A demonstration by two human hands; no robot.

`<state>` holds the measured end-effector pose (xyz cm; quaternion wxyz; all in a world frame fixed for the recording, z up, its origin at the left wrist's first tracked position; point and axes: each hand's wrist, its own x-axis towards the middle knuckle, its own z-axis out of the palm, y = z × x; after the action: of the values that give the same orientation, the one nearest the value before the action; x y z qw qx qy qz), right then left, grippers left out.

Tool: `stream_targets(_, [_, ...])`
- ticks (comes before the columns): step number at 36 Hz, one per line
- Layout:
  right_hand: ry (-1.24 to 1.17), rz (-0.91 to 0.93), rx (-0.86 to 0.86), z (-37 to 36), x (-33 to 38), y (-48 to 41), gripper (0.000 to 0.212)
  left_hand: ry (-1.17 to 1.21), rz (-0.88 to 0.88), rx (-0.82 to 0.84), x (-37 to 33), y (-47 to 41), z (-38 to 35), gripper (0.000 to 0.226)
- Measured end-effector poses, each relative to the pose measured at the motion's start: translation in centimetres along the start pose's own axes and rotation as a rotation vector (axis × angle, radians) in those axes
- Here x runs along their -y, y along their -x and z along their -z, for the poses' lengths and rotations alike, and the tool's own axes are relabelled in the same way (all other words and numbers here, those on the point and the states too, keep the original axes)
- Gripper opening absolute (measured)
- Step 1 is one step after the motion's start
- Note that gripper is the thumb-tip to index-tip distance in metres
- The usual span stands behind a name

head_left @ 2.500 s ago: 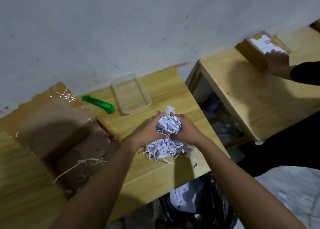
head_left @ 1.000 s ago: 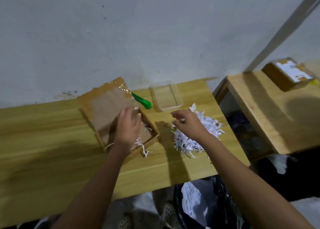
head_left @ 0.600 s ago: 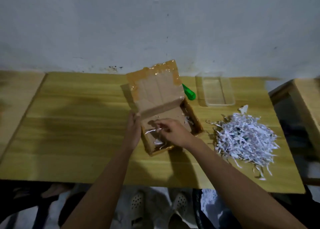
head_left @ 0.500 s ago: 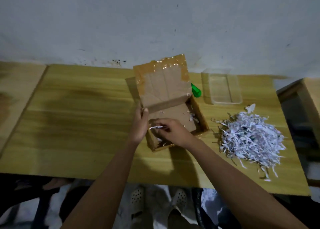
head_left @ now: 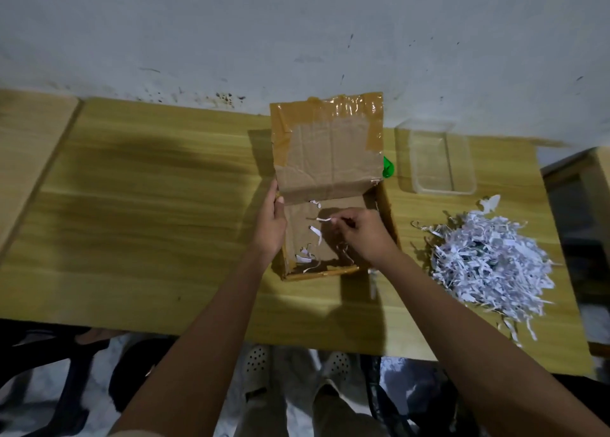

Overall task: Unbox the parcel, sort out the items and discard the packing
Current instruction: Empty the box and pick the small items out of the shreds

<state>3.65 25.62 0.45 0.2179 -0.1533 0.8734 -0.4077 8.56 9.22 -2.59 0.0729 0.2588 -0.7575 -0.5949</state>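
An open cardboard box (head_left: 298,235) lies in the middle of the wooden table (head_left: 148,232), its taped lid (head_left: 326,149) standing up at the back. My left hand (head_left: 272,225) grips the box's left wall. Inside the box my right hand (head_left: 359,235) pinches a white paper shred (head_left: 324,219) between thumb and fingers. A few loose shreds (head_left: 308,256) lie on the box floor. A heap of white shredded paper (head_left: 488,261) sits on the table to the right.
A clear plastic tray (head_left: 440,159) stands behind the shred heap near the wall. A green cutter (head_left: 388,167) shows just past the lid's right edge. A black bag (head_left: 396,400) hangs below the table's front edge. A second table (head_left: 581,212) adjoins on the right.
Both hands left the shred heap on the table and went to the box. The left hand took hold of its left wall and the right hand picked a shred inside.
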Motion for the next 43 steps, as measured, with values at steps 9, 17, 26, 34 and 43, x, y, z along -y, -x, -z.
stream_targets(9, [0.263, 0.009, -0.013, -0.4, -1.4, -2.0, 0.036, 0.047, -0.036, -0.034, 0.3, 0.1, -0.2, 0.043])
stream_targets(17, [0.237, 0.096, 0.046, -3.0, 0.2, -2.7, 0.035, 0.073, -0.042, -0.014, 0.5, -0.1, -0.1, 0.043])
stream_targets(26, [0.152, 0.211, 0.39, -1.3, 1.5, -0.5, 0.029, 0.043, -0.083, -0.055, -0.3, 0.3, -0.1, 0.043])
stream_targets(34, [0.269, -0.101, -0.045, -0.1, 0.2, 0.0, 0.044, 0.022, -0.051, -0.16, -0.9, 0.6, -0.1, 0.043])
stream_targets(43, [0.289, -0.445, -0.079, -1.8, 1.8, -0.4, 0.043, -0.025, -0.051, -0.221, -0.6, 0.0, 0.3, 0.04])
